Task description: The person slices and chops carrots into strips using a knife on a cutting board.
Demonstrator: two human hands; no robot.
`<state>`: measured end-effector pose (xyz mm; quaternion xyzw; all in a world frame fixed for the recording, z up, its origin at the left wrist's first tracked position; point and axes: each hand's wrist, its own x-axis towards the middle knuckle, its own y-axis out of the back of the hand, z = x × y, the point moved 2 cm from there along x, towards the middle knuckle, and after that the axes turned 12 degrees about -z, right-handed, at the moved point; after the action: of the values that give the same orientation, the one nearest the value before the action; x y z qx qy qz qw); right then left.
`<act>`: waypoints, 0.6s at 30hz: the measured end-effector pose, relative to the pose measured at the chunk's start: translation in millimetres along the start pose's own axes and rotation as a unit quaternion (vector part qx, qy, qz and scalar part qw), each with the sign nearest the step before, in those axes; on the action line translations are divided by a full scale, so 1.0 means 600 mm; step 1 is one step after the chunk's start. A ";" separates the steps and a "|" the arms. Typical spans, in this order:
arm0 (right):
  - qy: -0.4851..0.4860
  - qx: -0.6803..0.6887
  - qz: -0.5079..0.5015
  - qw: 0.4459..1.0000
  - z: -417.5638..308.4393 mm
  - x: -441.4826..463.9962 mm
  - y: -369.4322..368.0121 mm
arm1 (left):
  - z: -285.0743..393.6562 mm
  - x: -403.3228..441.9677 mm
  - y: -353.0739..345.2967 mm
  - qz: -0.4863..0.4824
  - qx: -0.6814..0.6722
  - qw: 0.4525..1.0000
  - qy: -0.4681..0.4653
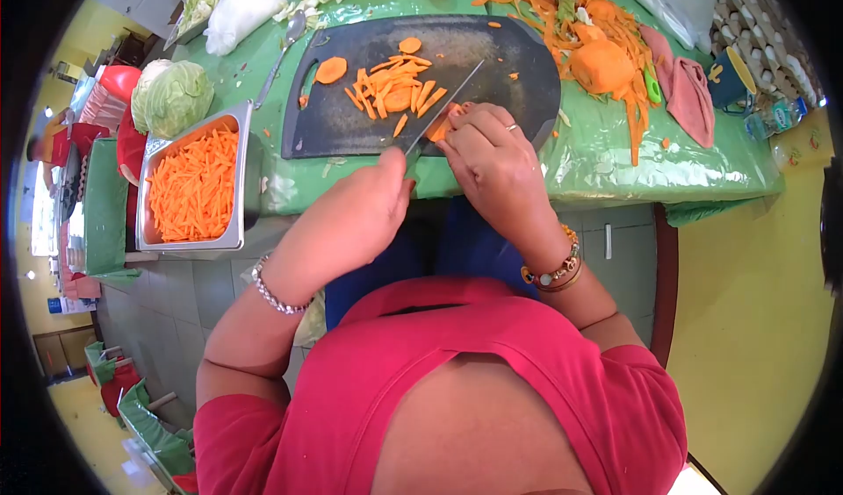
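Knife (458, 91): smooth metal blade. Board (527, 109): matt, plastic-looking, scuffed on top. Table cover (685, 170): glossy plastic-looking sheet, creased. Pan (191, 246): smooth, shiny metal. Spoon (296, 28): shiny metal. Rag (689, 109): matt cloth. Bag (680, 3): thin translucent plastic, crinkled. Egg trays (764, 39): matt, rough, paper-pulp look. Silvery bracelet (266, 293): polished, metal look. Shirt (562, 337): matt cloth.

two hands (498, 163), one knife (445, 107), one cutting board (329, 132), one mug (731, 81), one plastic bottle (783, 116)

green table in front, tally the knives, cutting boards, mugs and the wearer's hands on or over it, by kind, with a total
knife: 1
cutting board: 1
mug: 1
hands, left hand and right hand: 2
total: 5
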<state>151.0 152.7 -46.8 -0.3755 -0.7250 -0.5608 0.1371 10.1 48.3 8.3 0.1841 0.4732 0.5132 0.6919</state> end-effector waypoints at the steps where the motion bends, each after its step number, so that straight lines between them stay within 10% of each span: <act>1: 0.008 -0.008 -0.001 1.000 0.002 -0.001 -0.002 | -0.002 0.009 -0.001 -0.007 -0.001 1.000 0.004; 18: -0.048 0.029 0.021 0.998 -0.003 -0.011 -0.001 | 0.001 -0.018 -0.012 0.052 -0.002 0.999 0.007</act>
<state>154.7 148.6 -50.5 -0.4125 -0.7387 -0.5182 0.1246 14.4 36.2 8.4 0.2041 0.4668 0.5507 0.6612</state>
